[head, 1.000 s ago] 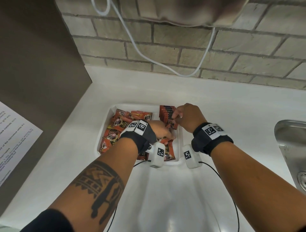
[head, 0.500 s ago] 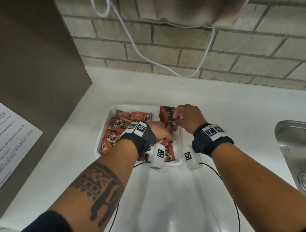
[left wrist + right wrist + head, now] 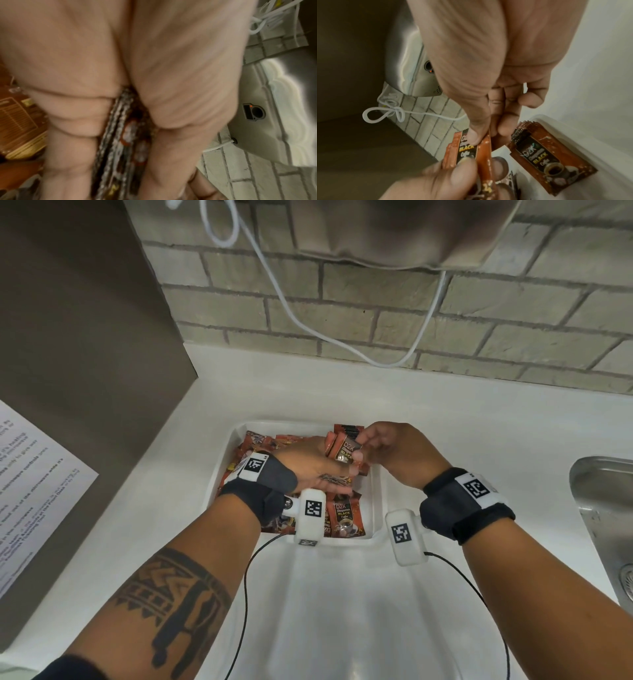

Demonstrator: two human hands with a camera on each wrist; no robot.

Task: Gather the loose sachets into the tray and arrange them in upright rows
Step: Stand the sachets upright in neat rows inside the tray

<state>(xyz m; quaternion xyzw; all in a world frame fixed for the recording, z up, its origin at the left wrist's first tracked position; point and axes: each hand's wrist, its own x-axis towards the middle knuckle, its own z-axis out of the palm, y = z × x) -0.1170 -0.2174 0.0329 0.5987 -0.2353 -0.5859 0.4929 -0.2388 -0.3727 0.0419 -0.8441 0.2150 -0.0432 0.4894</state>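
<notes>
A white tray (image 3: 375, 505) on the counter holds several red-brown coffee sachets. Some lie loose at its left (image 3: 253, 446) and front (image 3: 342, 517), and a short upright row (image 3: 347, 429) stands at the back right. My left hand (image 3: 325, 463) grips a small bundle of sachets (image 3: 344, 451) above the tray; the left wrist view shows their edges (image 3: 120, 135) clamped between fingers and palm. My right hand (image 3: 361, 448) pinches the top of the bundle's front sachet (image 3: 465, 150) between thumb and fingers. One upright sachet (image 3: 547, 162) leans against the tray wall (image 3: 583, 146).
A steel sink (image 3: 603, 508) is set in the white counter (image 3: 479, 422) at the right. A brown panel with a printed sheet (image 3: 34, 491) stands at the left. A white cable (image 3: 342, 337) hangs along the brick wall under a steel appliance (image 3: 394, 231).
My left hand has come up out of the tray with a bundle of sachets. My right hand has left the upright row and now pinches the bundle's front sachet.
</notes>
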